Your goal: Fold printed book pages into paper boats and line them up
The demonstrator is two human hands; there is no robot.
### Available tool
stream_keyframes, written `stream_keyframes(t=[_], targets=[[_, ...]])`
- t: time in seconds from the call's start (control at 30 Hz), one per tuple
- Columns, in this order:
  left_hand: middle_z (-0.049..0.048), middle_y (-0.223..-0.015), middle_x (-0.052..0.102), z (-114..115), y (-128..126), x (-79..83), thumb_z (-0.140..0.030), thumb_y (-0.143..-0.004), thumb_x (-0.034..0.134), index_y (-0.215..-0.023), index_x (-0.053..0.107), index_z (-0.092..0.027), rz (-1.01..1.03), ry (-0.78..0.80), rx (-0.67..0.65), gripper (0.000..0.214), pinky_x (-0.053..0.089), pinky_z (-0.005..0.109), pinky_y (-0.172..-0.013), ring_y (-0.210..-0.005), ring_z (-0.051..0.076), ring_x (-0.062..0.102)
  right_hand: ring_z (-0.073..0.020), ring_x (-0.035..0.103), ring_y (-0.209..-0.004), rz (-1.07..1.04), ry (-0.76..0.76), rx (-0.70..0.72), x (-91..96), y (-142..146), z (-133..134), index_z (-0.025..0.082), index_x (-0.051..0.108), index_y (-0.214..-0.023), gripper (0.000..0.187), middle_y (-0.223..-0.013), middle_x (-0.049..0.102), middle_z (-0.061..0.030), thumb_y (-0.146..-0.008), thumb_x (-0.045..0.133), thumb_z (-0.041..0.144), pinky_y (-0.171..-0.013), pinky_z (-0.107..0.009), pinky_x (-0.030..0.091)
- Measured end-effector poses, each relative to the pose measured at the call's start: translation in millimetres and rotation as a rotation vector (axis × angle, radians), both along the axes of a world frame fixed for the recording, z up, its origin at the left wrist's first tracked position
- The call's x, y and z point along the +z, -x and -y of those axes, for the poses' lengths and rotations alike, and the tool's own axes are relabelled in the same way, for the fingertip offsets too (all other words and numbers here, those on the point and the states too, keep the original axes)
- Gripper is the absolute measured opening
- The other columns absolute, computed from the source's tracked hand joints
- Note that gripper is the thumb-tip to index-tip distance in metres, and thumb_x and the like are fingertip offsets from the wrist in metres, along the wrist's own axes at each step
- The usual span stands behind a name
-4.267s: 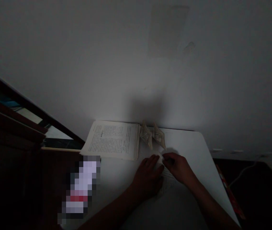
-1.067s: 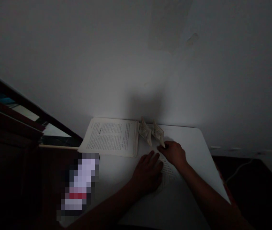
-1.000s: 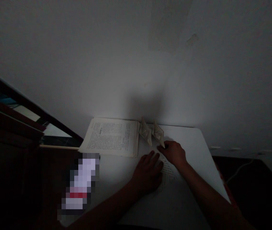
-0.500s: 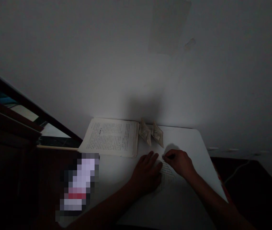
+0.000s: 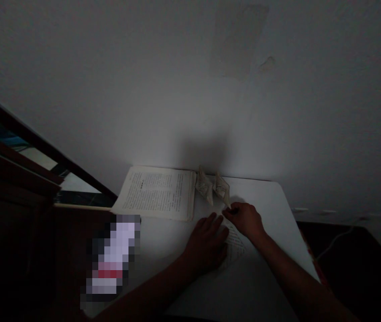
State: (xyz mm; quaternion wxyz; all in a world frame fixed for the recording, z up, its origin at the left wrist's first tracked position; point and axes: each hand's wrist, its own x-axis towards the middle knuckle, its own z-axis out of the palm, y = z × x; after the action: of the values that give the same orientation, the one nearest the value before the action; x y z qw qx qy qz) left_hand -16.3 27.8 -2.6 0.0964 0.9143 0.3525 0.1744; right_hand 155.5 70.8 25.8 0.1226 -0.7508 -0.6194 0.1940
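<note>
Dimly lit, printed paper (image 5: 235,247), pale, pointed

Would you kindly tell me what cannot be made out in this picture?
In the head view:
Folded printed paper: partly covered by the left hand.
Right hand: darkness hides whether it grips the paper.
Book: print too small to read.
Pixelated object: masking hides what it is.
</note>
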Motion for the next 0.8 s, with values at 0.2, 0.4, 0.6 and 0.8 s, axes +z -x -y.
stream_keyframes(t=[0.2,0.4,0.6,0.8], targets=[[0.0142,-0.137,0.042,-0.1,-0.2,2.0,-0.033,-0.083,0.048,-0.120,0.050,-0.018,0.000,-0.003,-0.014,0.041,0.032,0.050,-0.098,-0.130,0.033,0.030,-0.0199,0.065,-0.074,0.042,0.009,-0.012,1.9,4.0,-7.0,0.025,0.070,-0.073,0.023,-0.075,0.072,-0.0023,-0.074,0.058,0.045,-0.054,-0.025,0.036],[0.0133,-0.137,0.043,-0.5,1.4,2.9,-0.034,-0.082,0.048,-0.120,0.051,-0.019,-0.002,0.006,-0.016,0.041,0.032,0.049,-0.098,-0.130,0.033,0.031,-0.0195,0.065,-0.072,0.043,0.018,0.009,3.9,2.2,-4.8,0.024,0.070,-0.070,0.025,-0.073,0.071,-0.0029,-0.075,0.057,0.046,-0.053,-0.025,0.036],[0.0121,-0.137,0.043,0.9,1.1,2.7,-0.034,-0.081,0.051,-0.119,0.053,-0.021,0.003,-0.007,0.013,0.041,0.033,0.049,-0.098,-0.129,0.032,0.032,-0.0194,0.066,-0.076,0.009,0.026,0.042,5.3,-6.7,6.3,0.028,0.072,-0.073,0.017,-0.078,0.073,0.0007,-0.074,0.060,0.041,-0.057,-0.026,0.041],[0.0125,-0.136,0.043,0.9,0.9,3.5,-0.033,-0.081,0.051,-0.119,0.053,-0.020,0.020,-0.007,0.004,0.040,0.033,0.049,-0.098,-0.129,0.031,0.034,-0.0189,0.067,-0.073,-0.029,0.039,0.057,5.7,-16.6,23.5,0.028,0.072,-0.070,0.016,-0.076,0.074,0.0011,-0.073,0.061,0.039,-0.057,-0.026,0.043]])
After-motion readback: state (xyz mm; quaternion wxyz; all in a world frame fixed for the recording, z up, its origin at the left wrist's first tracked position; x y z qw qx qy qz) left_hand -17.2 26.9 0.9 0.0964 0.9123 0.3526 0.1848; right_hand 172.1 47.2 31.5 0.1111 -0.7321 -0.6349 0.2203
